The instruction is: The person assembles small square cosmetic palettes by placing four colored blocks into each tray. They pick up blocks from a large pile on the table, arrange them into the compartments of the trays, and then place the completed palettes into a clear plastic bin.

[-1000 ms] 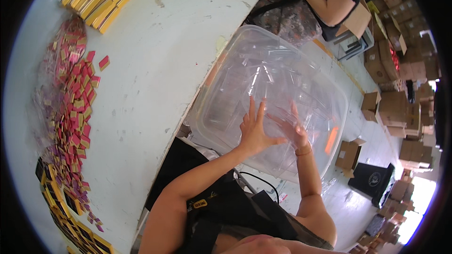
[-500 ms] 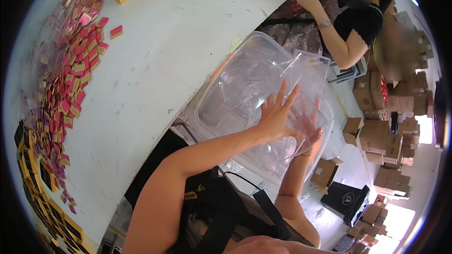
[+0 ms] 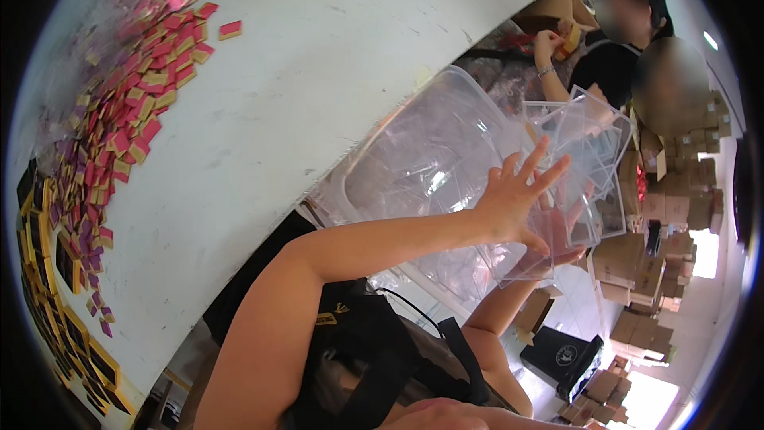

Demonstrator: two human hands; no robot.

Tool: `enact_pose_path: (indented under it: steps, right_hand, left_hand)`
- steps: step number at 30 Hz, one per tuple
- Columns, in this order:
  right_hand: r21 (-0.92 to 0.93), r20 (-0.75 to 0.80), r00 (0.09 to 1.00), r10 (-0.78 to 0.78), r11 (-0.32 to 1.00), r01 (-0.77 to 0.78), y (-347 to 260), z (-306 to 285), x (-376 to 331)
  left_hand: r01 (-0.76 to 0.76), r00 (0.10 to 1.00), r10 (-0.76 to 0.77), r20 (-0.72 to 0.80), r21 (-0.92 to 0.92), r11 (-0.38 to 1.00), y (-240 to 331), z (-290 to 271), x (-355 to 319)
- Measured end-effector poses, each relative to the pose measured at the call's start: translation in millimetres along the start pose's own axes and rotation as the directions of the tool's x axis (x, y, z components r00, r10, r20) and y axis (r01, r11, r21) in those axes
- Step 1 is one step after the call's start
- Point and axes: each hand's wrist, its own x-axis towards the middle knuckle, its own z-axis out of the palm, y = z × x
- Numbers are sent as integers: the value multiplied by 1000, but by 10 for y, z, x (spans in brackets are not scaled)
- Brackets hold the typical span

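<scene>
Several clear, square-edged plastic box pieces (image 3: 589, 139) fan out in a loose pile above the far right side of a translucent plastic bin (image 3: 458, 80). My right hand (image 3: 561, 235) is under and behind them, seen through the clear plastic, and supports the pile with its thumb against the near pieces. Across the near face my left hand (image 3: 517, 199) spreads its fingers wide, close to or touching the plastic; the exact contact is hard to make out. More clear plastic pieces (image 3: 430, 183) fill the bin beneath.
On the white table (image 3: 270, 111) at left lie a heap of small pink-and-gold blocks (image 3: 151, 80), purple ones, and black-and-yellow boxes (image 3: 79, 334). Two people (image 3: 605, 64) are at the upper right. Cardboard boxes (image 3: 617, 263) and a black bin (image 3: 557, 354) stand on the floor.
Both hands have moved up and to the right, toward the bin's far side. A larger fanned pile of clear plastic pieces now stands raised by them. My view has shifted a little.
</scene>
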Motion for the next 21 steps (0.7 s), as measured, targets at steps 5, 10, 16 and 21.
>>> enact_pose_path:
  steps: [5, 10, 16, 21]
  right_hand:
    - [31, 48, 999, -17, 999, 15, -114, 316, 90]
    - [172, 234, 972, 33, 982, -75, 86, 1278, 532]
    - [368, 630, 773, 76, 848, -383, 777, 3543, 1171]
    - [415, 889, 440, -128, 634, -653, 1249, 5762, 1366]
  left_hand:
    - [-61, 988, 67, -140, 42, 997, 91, -386, -82]
    - [-61, 913, 127, -387, 179, 982, 277, -1542, -404]
    - [106, 667, 352, -657, 550, 828, 350, -3507, -1214]
    - [428, 596, 268, -757, 582, 691, 656, -5267, -2025]
